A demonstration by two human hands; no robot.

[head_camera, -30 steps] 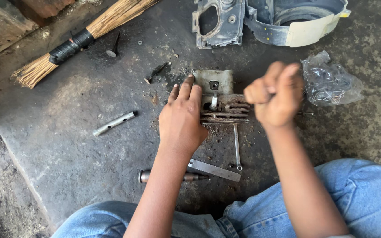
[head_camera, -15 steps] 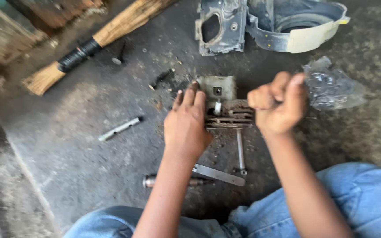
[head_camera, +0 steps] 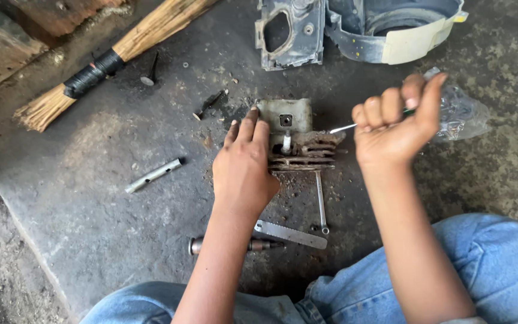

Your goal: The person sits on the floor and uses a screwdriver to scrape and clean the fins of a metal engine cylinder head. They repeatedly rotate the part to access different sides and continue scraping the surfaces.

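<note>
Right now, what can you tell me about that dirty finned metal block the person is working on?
The finned metal block looks like a small engine cylinder of grey cast metal, caked with grime and rust. It has a flat square face with a dark hole at the far end, stacked cooling fins nearer the person, and a short pale stub standing on top. It lies on the stained concrete floor. The left hand presses on its left side; the right hand points a thin screwdriver toward its right edge.
</note>
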